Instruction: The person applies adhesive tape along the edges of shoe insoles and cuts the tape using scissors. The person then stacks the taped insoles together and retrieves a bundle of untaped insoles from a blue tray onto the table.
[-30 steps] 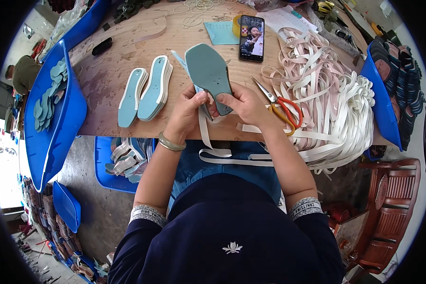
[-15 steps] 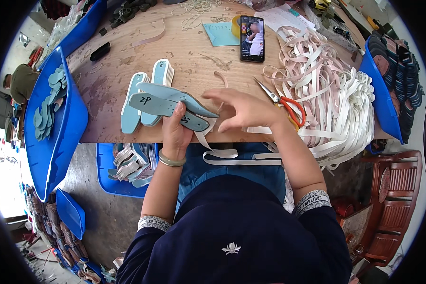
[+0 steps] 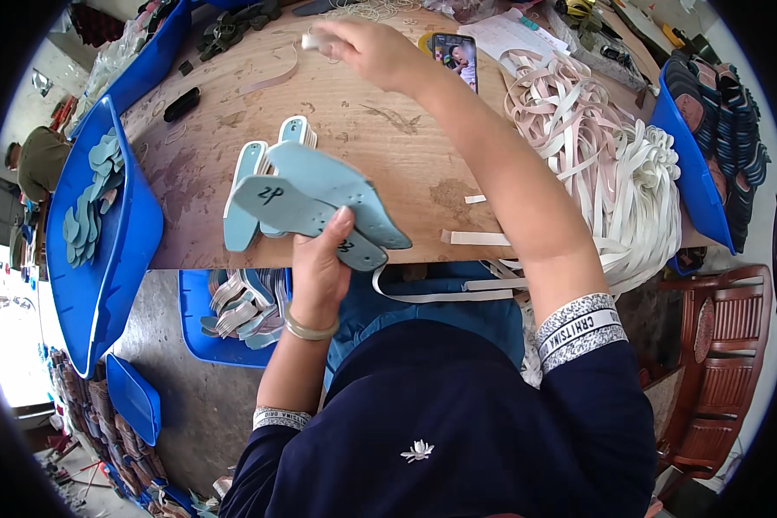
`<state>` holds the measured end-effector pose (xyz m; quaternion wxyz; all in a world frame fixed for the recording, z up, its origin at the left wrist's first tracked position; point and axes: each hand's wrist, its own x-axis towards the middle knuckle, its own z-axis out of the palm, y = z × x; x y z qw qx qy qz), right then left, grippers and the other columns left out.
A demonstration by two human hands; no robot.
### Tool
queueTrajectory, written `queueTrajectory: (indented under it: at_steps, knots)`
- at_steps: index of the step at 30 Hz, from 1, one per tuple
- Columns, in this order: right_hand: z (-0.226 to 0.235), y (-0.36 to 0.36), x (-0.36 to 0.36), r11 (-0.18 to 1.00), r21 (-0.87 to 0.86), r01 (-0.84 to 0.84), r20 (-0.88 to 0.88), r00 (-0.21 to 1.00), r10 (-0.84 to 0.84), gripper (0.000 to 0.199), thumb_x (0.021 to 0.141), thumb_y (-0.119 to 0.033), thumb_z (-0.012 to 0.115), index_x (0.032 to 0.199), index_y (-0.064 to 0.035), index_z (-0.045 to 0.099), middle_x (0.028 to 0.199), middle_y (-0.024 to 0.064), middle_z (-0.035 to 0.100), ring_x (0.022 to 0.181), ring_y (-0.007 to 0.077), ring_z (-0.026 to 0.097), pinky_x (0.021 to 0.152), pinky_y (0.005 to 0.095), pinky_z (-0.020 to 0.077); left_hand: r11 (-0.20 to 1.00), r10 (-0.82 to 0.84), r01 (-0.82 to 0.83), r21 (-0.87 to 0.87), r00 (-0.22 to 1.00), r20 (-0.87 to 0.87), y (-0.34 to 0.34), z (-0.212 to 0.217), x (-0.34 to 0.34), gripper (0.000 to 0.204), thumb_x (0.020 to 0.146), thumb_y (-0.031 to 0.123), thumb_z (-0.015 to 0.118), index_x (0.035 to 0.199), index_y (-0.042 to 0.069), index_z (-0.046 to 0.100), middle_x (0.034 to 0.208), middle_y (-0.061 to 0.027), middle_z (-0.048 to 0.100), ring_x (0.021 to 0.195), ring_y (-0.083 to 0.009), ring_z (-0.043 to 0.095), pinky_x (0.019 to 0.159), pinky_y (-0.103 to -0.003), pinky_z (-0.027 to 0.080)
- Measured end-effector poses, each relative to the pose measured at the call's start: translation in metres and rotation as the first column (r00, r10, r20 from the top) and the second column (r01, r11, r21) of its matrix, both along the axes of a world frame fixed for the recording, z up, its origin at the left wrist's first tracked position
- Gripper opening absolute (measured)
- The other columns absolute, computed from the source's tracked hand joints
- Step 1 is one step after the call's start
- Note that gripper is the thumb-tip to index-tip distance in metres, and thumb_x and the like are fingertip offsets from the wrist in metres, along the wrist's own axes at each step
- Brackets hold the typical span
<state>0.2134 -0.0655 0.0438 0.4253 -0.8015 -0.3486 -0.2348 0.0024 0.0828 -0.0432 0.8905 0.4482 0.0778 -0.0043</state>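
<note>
My left hand is closed on a pair of pale blue shoe insoles, fanned apart, with dark handwritten marks on the lower one; the thumb presses on top near the heel end. Stretched out over the far part of the table is my right hand, its fingers drawn together at a small white piece, too blurred to name. Two stacks of blue-and-white insoles lie on the table just beyond and left of the held pair. White strips lie along the near table edge.
A big heap of white and pink strips covers the table's right side. A phone stands behind my right forearm. Blue bins with insoles stand at the left, one more below the table edge, and one with shoe parts at right.
My right hand has moved from beside the insoles to the far side of the table. The held insoles have turned flatter toward me. The orange-handled scissors are now hidden from view.
</note>
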Motion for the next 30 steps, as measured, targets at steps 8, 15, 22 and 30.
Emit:
queueTrajectory:
  at_steps: [8,15,22,30]
  knots:
    - [-0.026,-0.029,-0.137,0.985,-0.134,-0.109,-0.705,0.709,-0.018,0.042,0.087,-0.024,0.074,0.120,-0.0018,0.063,0.099,0.0087,0.074,0.077,0.0151,0.064,0.068,0.0267,0.0490,0.999,-0.027,0.022,-0.039,0.991,-0.131,-0.019,-0.001,0.025,0.037,0.098,0.022,0.061,0.123,-0.004,0.056,0.110,-0.0128,0.066,0.094,-0.0192,0.066,0.082,-0.030,0.054]
    - [-0.082,-0.072,-0.177,0.900,0.349,0.260,-0.833,0.527,0.171,0.022,0.087,-0.014,0.072,0.103,0.0000,0.066,0.084,0.0068,0.072,0.074,0.0123,0.064,0.069,0.0208,0.0488,0.964,-0.085,0.112,0.243,0.989,-0.120,-0.039,-0.001,0.032,0.042,0.101,0.030,0.057,0.125,-0.005,0.055,0.110,-0.0143,0.066,0.092,-0.0186,0.067,0.080,-0.029,0.055]
    - [-0.086,-0.071,-0.134,0.939,0.178,0.294,-0.812,0.583,-0.029,0.023,0.093,-0.020,0.065,0.104,0.0001,0.066,0.089,0.0085,0.072,0.080,0.0144,0.064,0.072,0.0241,0.0494,0.992,-0.126,0.125,0.016,0.992,0.009,-0.033,0.005,0.023,0.046,0.103,0.033,0.052,0.127,-0.006,0.055,0.111,-0.0174,0.065,0.096,-0.0228,0.067,0.083,-0.032,0.054]
    - [-0.084,-0.070,-0.164,0.971,0.134,0.197,-0.469,0.876,-0.113,0.033,0.100,-0.028,0.055,0.112,-0.0007,0.067,0.100,0.0077,0.070,0.088,0.0145,0.062,0.080,0.0261,0.0491,0.953,-0.237,0.270,-0.138,0.947,0.216,-0.031,0.017,-0.002,0.047,0.104,0.035,0.048,0.129,-0.003,0.055,0.110,-0.0172,0.063,0.101,-0.0265,0.066,0.089,-0.037,0.053]
